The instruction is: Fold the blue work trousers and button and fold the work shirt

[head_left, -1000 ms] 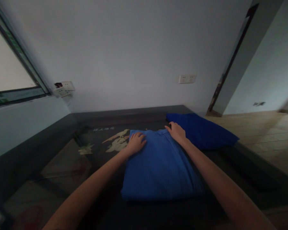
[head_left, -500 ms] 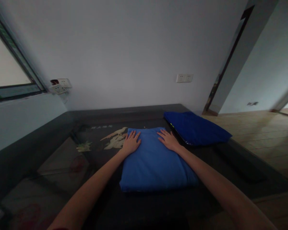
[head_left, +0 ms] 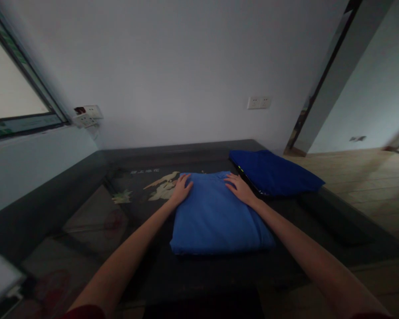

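A folded light-blue garment (head_left: 216, 217) lies flat on the dark glossy table (head_left: 173, 279), its wide, thick fold nearest me. My left hand (head_left: 182, 189) rests at the garment's far left corner, fingers outstretched over the edge and closer together than the right hand's. On the far right corner lies my right hand (head_left: 242, 189), with its fingers spread and touching the cloth. Neither hand grips or lifts the fabric. Just beyond the right hand is a darker blue folded cloth item (head_left: 275, 173), with a small yellow-green mark along its left edge.
Pale printed decoration (head_left: 162, 188) shows on the tabletop left of the garment. A dark flat rectangle (head_left: 335, 221) lies at right. One white object (head_left: 1, 277) stands at lower left. The wall behind carries sockets (head_left: 259, 103); a window (head_left: 16, 84) is at left.
Both hands have shifted slightly toward the garment's side edges, the left fingers drawing closer together. The view has tilted a little, bringing more of the white object into sight. The garment keeps its shape.
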Available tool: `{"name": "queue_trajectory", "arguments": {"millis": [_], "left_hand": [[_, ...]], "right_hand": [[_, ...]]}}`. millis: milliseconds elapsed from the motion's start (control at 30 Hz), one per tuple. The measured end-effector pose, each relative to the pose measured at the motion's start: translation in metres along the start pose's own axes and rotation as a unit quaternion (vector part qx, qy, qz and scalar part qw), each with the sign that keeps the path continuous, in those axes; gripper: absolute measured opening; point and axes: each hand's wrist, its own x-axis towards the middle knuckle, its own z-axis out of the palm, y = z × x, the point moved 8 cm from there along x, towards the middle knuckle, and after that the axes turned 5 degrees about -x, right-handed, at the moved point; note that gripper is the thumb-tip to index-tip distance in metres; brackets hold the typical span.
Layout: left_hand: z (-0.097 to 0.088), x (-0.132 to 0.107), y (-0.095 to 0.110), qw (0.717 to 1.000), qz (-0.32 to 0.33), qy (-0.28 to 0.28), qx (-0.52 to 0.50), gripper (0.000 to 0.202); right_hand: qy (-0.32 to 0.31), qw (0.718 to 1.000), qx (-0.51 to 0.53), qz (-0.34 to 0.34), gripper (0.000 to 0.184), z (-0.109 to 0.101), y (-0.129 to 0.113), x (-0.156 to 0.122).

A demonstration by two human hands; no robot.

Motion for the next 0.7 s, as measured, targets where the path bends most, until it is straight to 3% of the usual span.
{"name": "queue_trajectory", "arguments": {"millis": [100,167,333,433,533,700], "left_hand": [[-0.029,-0.017,-0.006,0.998,-0.005,0.027,-0.052,0.042],[-0.046,-0.038,-0.004,0.997,-0.001,0.015,-0.081,0.037],[-0.081,-0.108,0.025,0.993,0.052,-0.053,-0.091,0.024],[-0.089,-0.147,0.032,0.995,0.023,-0.075,-0.06,0.027],[-0.088,-0.179,0.026,0.994,-0.042,-0.052,-0.085,0.036],[-0.073,-0.223,0.018,0.984,-0.096,0.009,-0.152,0.043]], "right_hand": [[0.008,0.999,0.049,-0.018,0.03,-0.034,-0.018,-0.023],[0.018,0.991,0.125,-0.034,0.028,-0.061,-0.033,-0.049],[0.063,0.987,0.14,0.056,0.026,-0.109,-0.036,-0.135],[0.098,0.979,0.117,0.135,0.033,-0.111,-0.025,-0.184],[0.099,0.974,0.071,0.192,0.041,-0.094,-0.019,-0.218],[0.081,0.978,-0.041,0.19,0.05,-0.074,-0.028,-0.231]]}}
